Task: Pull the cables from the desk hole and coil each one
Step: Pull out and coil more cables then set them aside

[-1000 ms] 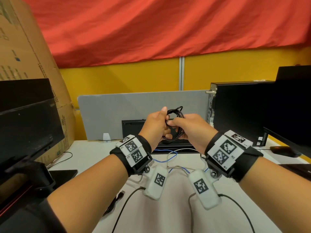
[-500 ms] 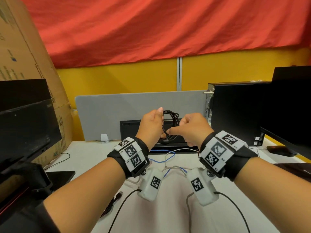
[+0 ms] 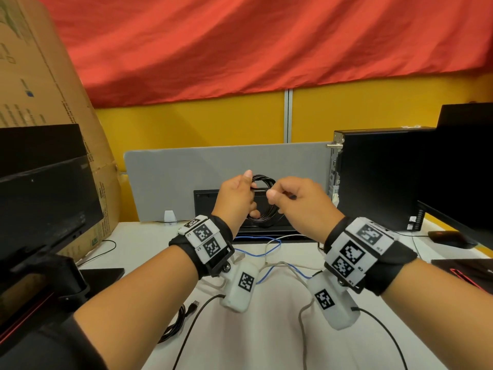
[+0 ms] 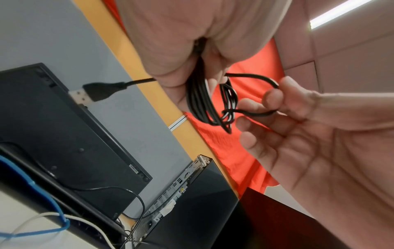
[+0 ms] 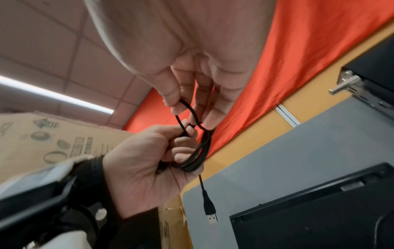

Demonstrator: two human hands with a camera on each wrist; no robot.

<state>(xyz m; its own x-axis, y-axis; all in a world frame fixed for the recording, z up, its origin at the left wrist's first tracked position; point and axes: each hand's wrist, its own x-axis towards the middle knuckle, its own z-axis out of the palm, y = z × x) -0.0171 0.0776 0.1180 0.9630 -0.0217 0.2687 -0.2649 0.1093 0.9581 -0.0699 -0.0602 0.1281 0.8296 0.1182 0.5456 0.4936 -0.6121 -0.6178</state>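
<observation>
A black USB cable (image 3: 262, 201) is wound into a small coil held up above the desk. My left hand (image 3: 236, 198) grips the coil (image 4: 199, 99) in its curled fingers, and the USB plug (image 4: 93, 91) hangs free below it. My right hand (image 3: 296, 198) pinches a loose loop of the same cable (image 5: 187, 109) between thumb and fingers just right of the coil. On the white desk (image 3: 266, 329) below, a blue cable (image 3: 269, 251) and a white cable (image 3: 277, 237) lie tangled. Another black cable (image 3: 176, 321) lies coiled near the left forearm.
A black monitor (image 3: 48, 198) stands at the left in front of a cardboard box (image 3: 40, 84). At the right are a black PC tower (image 3: 381, 177) and a second monitor (image 3: 469, 156). A grey divider panel (image 3: 186, 177) and a black device (image 3: 208, 204) sit behind the hands.
The hands have drawn slightly apart. My right hand has pulled a loop of the black cable out to the right of the coil.
</observation>
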